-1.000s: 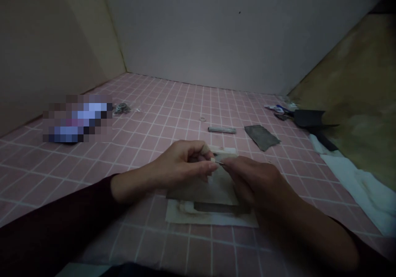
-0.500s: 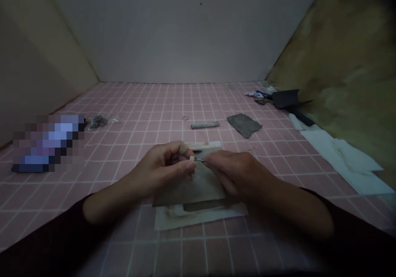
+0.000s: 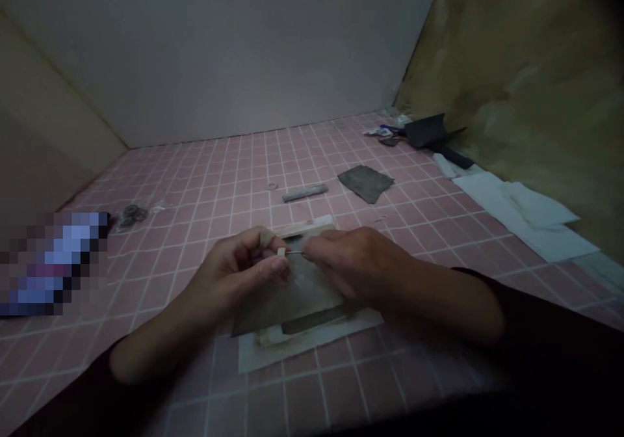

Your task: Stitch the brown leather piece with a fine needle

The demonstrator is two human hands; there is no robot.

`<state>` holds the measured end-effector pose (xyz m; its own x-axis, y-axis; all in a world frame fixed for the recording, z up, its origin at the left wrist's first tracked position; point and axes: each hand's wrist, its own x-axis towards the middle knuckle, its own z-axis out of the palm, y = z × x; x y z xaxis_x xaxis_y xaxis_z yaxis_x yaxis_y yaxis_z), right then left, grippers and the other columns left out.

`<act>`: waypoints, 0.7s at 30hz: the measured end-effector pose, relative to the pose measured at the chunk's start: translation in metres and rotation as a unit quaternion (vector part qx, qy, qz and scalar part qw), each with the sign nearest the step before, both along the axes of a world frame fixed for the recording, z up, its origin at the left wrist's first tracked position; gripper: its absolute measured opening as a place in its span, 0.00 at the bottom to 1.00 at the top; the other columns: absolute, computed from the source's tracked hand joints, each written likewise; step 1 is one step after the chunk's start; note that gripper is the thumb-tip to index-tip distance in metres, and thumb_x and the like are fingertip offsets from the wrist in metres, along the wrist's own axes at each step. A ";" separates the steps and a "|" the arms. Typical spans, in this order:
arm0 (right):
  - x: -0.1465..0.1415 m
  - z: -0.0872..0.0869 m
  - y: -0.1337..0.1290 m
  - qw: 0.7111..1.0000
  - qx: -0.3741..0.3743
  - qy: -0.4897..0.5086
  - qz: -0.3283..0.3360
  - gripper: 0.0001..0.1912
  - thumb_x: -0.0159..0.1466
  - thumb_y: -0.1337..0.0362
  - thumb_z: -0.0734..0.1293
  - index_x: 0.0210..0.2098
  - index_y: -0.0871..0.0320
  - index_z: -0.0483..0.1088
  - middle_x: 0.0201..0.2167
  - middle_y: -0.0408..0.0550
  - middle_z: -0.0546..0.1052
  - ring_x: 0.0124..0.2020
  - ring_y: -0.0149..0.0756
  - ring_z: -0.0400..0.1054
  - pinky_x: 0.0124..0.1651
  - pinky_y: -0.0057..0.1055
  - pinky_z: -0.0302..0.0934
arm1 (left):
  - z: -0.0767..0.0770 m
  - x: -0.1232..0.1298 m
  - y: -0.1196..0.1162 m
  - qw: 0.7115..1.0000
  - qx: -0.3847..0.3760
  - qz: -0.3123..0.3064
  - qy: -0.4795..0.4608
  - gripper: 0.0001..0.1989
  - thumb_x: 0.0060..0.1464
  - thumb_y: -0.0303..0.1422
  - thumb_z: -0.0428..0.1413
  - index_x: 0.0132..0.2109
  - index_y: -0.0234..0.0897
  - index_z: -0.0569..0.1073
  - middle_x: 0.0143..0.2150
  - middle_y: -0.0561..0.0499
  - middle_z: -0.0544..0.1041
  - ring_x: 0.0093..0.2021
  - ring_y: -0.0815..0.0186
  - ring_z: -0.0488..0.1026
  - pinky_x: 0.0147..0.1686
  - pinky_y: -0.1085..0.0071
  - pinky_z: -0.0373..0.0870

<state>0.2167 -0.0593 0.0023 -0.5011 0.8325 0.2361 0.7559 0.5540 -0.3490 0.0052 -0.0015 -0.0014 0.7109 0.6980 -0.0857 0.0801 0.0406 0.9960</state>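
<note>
Between thumb and fingertips, my left hand [image 3: 244,264] pinches a small pale piece [image 3: 281,252], cream in colour, whose exact kind I cannot make out. My right hand [image 3: 358,261] is closed around a thin metal rod [image 3: 294,252]; its rear part is hidden in the fingers, and its tip meets the pale piece. Below both hands lies a grey-brown sheet [image 3: 287,300], resting over a stained white paper [image 3: 253,356] on the tiled-pattern surface.
Beyond the hands lie a thin ring [image 3: 272,185], a grey cylinder [image 3: 305,193] and a dark grey sheet [image 3: 365,183]. White papers [image 3: 521,212] and a black dustpan-like object [image 3: 426,131] are at the right. A blurred-out phone-like device [image 3: 58,264] and grey rings in a bag [image 3: 132,214] are left.
The view has turned and tilted, so the scene appears shifted left. Both hands keep their grip, with the rod still at the pale piece; the right hand's knuckles have rolled slightly upward.
</note>
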 end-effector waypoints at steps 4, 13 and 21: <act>-0.002 0.012 0.000 0.993 -0.101 0.066 0.016 0.08 0.63 0.71 0.59 0.28 0.60 0.65 0.23 0.41 0.67 0.24 0.27 0.58 0.28 0.25 0.48 | 0.002 -0.001 0.003 0.990 0.135 -0.006 0.048 0.07 0.56 0.34 0.57 0.41 0.37 0.69 0.34 0.51 0.74 0.33 0.68 0.71 0.32 0.74 0.67; 0.001 0.004 0.002 0.998 -0.037 0.042 0.019 0.06 0.61 0.70 0.59 0.33 0.60 0.68 0.28 0.45 0.71 0.28 0.31 0.63 0.31 0.28 0.53 | 0.005 -0.001 -0.001 0.998 0.064 -0.003 0.029 0.07 0.57 0.34 0.56 0.38 0.34 0.68 0.30 0.53 0.73 0.28 0.71 0.70 0.28 0.77 0.65; -0.004 0.012 0.002 0.986 -0.132 0.106 0.007 0.17 0.67 0.63 0.56 0.23 0.57 0.65 0.17 0.41 0.67 0.20 0.29 0.62 0.25 0.27 0.54 | 0.004 -0.003 0.004 0.968 0.252 0.004 0.002 0.08 0.54 0.33 0.59 0.38 0.34 0.70 0.36 0.49 0.72 0.36 0.68 0.70 0.38 0.72 0.66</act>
<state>0.2123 -0.0568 0.0146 -0.4755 0.8725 0.1125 0.6439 0.4323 -0.6313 0.0020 0.0027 0.0026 0.7057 0.6575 0.2641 0.0862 -0.4496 0.8891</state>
